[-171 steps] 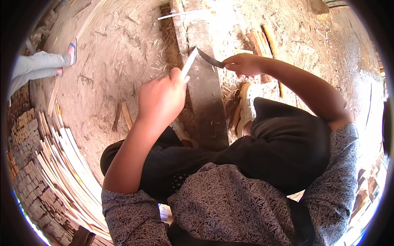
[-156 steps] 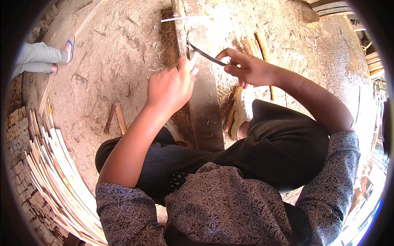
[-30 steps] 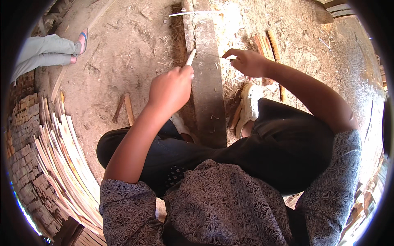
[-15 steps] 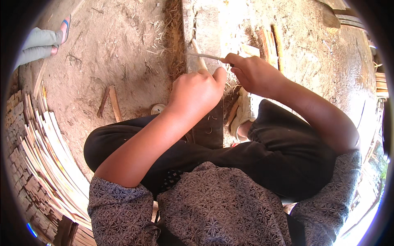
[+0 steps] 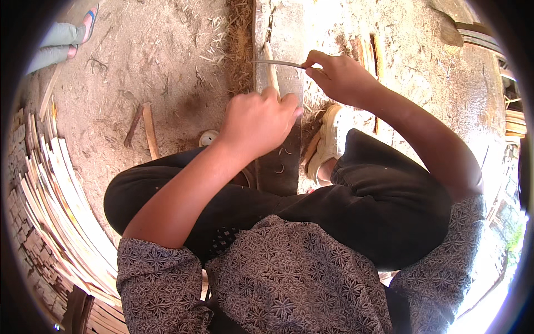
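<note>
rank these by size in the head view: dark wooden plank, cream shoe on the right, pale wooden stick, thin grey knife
Dark wooden plank
Cream shoe on the right
Pale wooden stick and thin grey knife: about equally long, the left hand hides part of the stick, so unranked

Plank [image 5: 270, 181]: curled shavings [image 5: 280, 168] at near end. Dirt floor [image 5: 167, 72]: wood litter [image 5: 240, 55] along plank's left side, two sticks [image 5: 149, 133] left, long strips [image 5: 69, 195] near left, wood pieces [image 5: 366, 53] far right.
</note>
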Demonstrator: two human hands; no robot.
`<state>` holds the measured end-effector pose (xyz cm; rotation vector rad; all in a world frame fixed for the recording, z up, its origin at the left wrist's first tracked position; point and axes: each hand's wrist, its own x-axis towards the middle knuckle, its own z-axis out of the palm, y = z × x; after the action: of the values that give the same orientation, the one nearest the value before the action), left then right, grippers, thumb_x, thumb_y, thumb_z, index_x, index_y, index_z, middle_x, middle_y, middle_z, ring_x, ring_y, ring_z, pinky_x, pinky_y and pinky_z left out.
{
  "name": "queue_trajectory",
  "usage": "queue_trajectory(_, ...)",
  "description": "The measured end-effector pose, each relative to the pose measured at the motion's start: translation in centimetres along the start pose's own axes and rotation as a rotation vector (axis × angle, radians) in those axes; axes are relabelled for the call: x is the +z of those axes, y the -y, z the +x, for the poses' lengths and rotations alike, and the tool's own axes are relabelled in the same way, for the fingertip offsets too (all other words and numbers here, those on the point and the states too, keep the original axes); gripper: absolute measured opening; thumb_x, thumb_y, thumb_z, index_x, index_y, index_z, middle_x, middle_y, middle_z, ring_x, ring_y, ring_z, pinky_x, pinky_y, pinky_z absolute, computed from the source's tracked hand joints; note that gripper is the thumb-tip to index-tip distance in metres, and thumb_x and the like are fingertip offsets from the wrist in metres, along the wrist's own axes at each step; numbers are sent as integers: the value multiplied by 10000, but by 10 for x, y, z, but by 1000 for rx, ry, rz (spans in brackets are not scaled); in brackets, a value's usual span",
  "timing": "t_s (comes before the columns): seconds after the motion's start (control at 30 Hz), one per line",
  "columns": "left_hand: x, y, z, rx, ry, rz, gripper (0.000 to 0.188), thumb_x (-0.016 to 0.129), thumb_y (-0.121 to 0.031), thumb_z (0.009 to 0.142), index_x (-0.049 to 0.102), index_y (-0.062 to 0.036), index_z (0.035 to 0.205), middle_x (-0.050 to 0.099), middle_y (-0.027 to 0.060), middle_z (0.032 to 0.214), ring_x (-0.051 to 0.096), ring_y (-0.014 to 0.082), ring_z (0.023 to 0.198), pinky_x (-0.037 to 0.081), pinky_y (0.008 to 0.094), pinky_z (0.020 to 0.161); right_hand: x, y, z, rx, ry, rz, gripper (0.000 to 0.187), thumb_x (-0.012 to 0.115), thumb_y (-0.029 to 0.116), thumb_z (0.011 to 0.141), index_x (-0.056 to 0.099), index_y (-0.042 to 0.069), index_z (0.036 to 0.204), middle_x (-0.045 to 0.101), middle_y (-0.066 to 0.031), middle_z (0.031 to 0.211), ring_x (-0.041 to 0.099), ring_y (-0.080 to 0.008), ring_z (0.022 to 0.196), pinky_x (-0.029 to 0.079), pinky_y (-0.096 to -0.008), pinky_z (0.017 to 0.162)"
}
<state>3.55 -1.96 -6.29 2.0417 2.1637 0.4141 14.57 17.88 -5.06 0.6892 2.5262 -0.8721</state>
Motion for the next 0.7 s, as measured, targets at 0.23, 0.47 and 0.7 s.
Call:
queue_trajectory(0.23,10,7,12,125,-32,30,368,692,-383,904,638,-102,674,596,73,633,662,229,546,516,347,468,-13,-4,-29,131,112,93,273,588,318,992,665,124,1168,654,-141,718,654,-294,689,493,-427,674)
queue_trajectory(0.47,17,-1,11,122,-53,28,342,686,-367,905,661,-103,688,605,72,637,669,224,566,520,344,491,10,-13,12,-61,-29,29,229,602,229,1004,615,45,1138,643,-178,683,630,-332,611,478,-442,623)
queue_trajectory(0.7,21,2,4,48,20,46,335,699,-360,893,651,-101,687,608,80,647,674,228,566,525,356,492,9,-4,30,-52,17,-23,263,577,338,1010,657,135,1156,674,-140,715,676,-301,662,528,-455,662)
